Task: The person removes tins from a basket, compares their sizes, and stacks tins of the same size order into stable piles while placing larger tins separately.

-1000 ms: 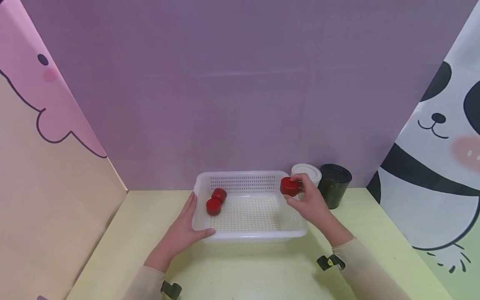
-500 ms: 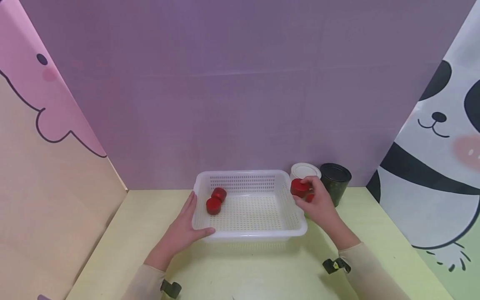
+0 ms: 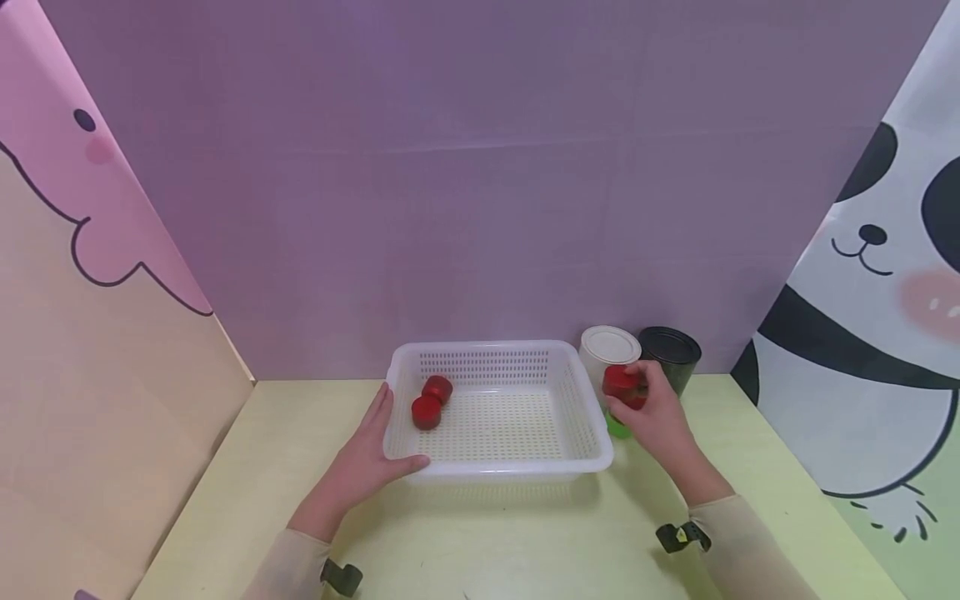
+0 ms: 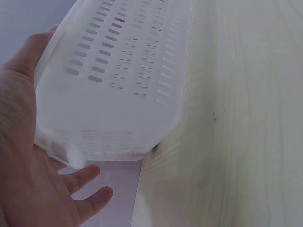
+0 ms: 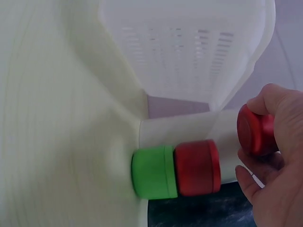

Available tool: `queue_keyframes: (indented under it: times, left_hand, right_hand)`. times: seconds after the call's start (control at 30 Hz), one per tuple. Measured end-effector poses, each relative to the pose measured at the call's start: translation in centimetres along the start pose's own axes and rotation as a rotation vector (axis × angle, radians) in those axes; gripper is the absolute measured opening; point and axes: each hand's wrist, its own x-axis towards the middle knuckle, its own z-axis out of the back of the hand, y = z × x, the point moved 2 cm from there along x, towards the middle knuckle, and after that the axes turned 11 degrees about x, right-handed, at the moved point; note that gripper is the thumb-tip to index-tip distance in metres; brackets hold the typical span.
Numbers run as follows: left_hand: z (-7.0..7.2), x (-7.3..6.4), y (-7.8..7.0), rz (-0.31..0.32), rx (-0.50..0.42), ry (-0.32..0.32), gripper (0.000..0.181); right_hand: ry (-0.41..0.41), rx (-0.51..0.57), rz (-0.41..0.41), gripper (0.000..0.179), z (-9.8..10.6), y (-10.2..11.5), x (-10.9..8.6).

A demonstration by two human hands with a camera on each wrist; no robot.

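Note:
My right hand (image 3: 660, 421) pinches a small red round tin (image 5: 255, 130) between thumb and fingers. The tin is just above a short stack: a second red tin (image 5: 196, 168) on a green tin (image 5: 154, 172). Behind the stack stand a white can (image 3: 609, 343) and a black can (image 3: 670, 346). My left hand (image 3: 363, 458) rests at the near left corner of a white perforated basket (image 3: 498, 468), fingers fairly straight along its left side and thumb along the front rim. Two red tins (image 3: 426, 412) touch each other inside the basket's left part.
The basket stands on a pale wooden table (image 3: 495, 542). A purple backdrop (image 3: 450, 208) rises behind it, with a panda-printed panel (image 3: 862, 333) at the right and a pink and beige panel (image 3: 112, 375) at the left.
My right hand has carried its red tin rightward from above the basket's right rim to the stack beside the cans. The left hand and basket have stayed in place.

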Motion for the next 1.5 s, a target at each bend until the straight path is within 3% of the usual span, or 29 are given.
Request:
queue_keyframes:
  times: [0.53,1.03,1.5]
  left_hand:
    - [-0.1,0.0,0.0,0.004,0.011,-0.007,0.131]
    - [-0.2,0.0,0.3,-0.005,0.002,-0.009,0.131]
    - [-0.2,0.0,0.2,-0.003,0.002,-0.013,0.131]
  right_hand:
    - [-0.051,-0.071,-0.116,0.055,1.0,-1.6,-0.3]
    - [-0.033,-0.120,-0.206,0.057,1.3,-2.4,-0.8]
    - [-0.025,-0.099,-0.170,0.055,1.1,-2.5,-0.9]
